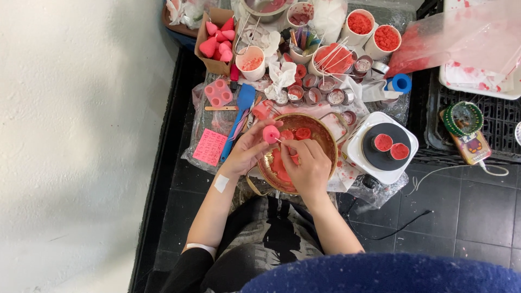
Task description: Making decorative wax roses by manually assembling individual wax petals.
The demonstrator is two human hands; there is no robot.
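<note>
Brass-like metal bowl (320, 130) glossy; pink wax piece (271, 134) matt; black floor tiles (477, 217) smooth.

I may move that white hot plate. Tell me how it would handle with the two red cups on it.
The hot plate looks flat and stiff, so it probably slides rather than tips. The two red cups stand loose on top; a tilt or jolt may spill them.

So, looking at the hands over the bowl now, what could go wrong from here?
1. The left hand pinches the small round pink wax piece only at its fingertips; it might slip into the brass-coloured metal bowl.
2. The right hand pushes a thin white stick toward that piece; it could poke a finger.
3. The white hot plate sits close beside the right hand, so a sleeve or wrist may brush its two red-filled tins.
</note>
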